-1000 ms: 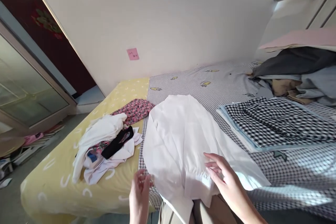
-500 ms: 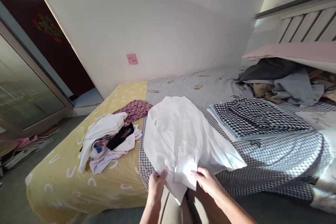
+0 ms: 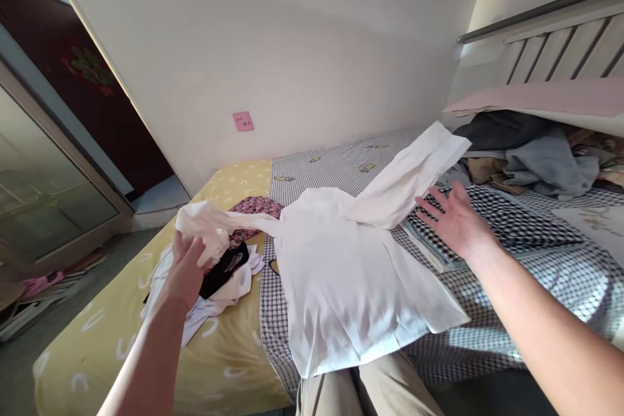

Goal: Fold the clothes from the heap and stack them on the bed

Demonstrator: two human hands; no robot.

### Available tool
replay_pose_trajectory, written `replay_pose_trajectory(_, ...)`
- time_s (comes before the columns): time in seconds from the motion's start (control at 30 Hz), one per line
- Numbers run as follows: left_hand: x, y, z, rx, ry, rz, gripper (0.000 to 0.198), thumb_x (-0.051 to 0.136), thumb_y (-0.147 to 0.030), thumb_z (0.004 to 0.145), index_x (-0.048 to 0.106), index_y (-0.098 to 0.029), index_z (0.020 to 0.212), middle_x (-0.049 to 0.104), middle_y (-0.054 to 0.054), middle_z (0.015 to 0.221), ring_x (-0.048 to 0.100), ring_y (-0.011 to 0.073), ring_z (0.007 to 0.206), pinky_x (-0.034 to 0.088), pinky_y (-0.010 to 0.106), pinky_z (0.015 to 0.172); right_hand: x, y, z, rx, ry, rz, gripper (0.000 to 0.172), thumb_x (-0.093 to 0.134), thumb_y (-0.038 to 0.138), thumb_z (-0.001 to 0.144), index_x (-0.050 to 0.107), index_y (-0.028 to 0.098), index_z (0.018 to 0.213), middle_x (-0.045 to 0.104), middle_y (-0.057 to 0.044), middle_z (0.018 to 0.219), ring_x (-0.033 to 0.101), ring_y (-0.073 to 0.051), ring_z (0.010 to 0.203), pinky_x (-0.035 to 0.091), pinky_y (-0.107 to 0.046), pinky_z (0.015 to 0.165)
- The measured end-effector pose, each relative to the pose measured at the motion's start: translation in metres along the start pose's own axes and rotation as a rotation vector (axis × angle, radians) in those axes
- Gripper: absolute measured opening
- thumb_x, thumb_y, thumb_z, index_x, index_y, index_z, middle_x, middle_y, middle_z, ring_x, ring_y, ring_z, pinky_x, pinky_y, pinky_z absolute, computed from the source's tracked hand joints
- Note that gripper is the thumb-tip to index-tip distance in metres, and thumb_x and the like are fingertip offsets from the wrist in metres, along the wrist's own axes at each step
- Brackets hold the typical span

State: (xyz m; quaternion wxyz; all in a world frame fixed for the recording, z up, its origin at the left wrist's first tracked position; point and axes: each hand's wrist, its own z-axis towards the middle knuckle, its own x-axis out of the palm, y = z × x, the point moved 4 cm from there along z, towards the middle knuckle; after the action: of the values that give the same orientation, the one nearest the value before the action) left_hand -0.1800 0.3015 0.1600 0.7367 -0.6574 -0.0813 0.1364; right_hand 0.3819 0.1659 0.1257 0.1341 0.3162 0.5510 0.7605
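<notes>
A white long-sleeved shirt [image 3: 336, 273] lies spread on the bed, its hem hanging towards my knees. Its right-side sleeve [image 3: 414, 172] is up in the air, slanting towards the far right. The other sleeve [image 3: 248, 222] stretches left, over the clothes pile. My right hand [image 3: 455, 218] is open, fingers spread, just beside the raised sleeve and apart from it. On the left, my left hand [image 3: 185, 263] has its fingers loosely apart at the near side of the sleeve end; whether they touch the cloth is hard to see.
Under the left sleeve lies a loose pile of clothes [image 3: 234, 292], with a red patterned garment [image 3: 256, 206] behind. Folded black-and-white checked cloth [image 3: 521, 218] rests to the right. Dark and grey clothes [image 3: 546, 156] are heaped near the headboard [image 3: 565, 52]. A wall [image 3: 312, 65] stands behind the bed.
My hands have left the shirt's lower front and moved apart, outward and up. Both sleeves have swung out to the sides, and the body now lies flatter and wider.
</notes>
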Motion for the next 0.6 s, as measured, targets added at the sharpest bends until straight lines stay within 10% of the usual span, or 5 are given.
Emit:
replay_pose_trajectory(0.13, 0.022, 0.09, -0.051, -0.107, 0.372, 0.062, 0.069, 0.078, -0.067, 0.069, 0.072, -0.023, 0.121, 0.074, 0.013, 0.129, 0.071, 0.0288, 0.114, 0.056, 0.043, 0.102, -0.049, -0.055, -0.048, 0.112, 0.049, -0.363, 0.047, 0.067, 0.062, 0.084, 0.07, 0.03, 0.12, 0.076, -0.009, 0.124, 0.071, -0.031, 0.118, 0.055, -0.048, 0.107)
replay_pose_trajectory(0.3, 0.035, 0.208, -0.114, -0.212, 0.262, 0.303, 0.059, 0.061, -0.076, 0.071, 0.077, -0.022, 0.089, 0.081, 0.009, 0.084, 0.077, 0.0317, 0.083, 0.062, 0.042, 0.08, -0.089, -0.115, -0.115, -0.1, -0.013, -0.916, 0.044, 0.053, 0.06, 0.087, 0.074, 0.025, 0.103, 0.079, -0.013, 0.113, 0.073, -0.034, 0.108, 0.059, -0.049, 0.097)
replay_pose_trajectory(0.43, 0.059, 0.189, -0.15, -0.032, 0.165, 0.683, 0.044, 0.041, -0.056, 0.091, 0.071, -0.025, 0.098, 0.078, 0.011, 0.102, 0.072, 0.0318, 0.099, 0.057, 0.043, 0.086, -0.071, -0.134, -0.142, -0.336, 0.0, -1.307, 0.056, 0.045, 0.061, 0.092, 0.067, 0.024, 0.127, 0.065, -0.018, 0.14, 0.063, -0.039, 0.124, 0.052, -0.059, 0.102)
replay_pose_trajectory(0.6, 0.096, 0.144, -0.178, 0.091, 0.081, 1.126, 0.039, 0.051, -0.046, 0.092, 0.065, -0.017, 0.114, 0.069, 0.018, 0.115, 0.064, 0.0373, 0.113, 0.05, 0.051, 0.094, -0.054, -0.144, -0.136, -0.289, -0.054, -1.561, 0.064, 0.049, 0.062, 0.088, 0.061, 0.022, 0.136, 0.061, -0.022, 0.14, 0.059, -0.046, 0.12, 0.051, -0.064, 0.089)
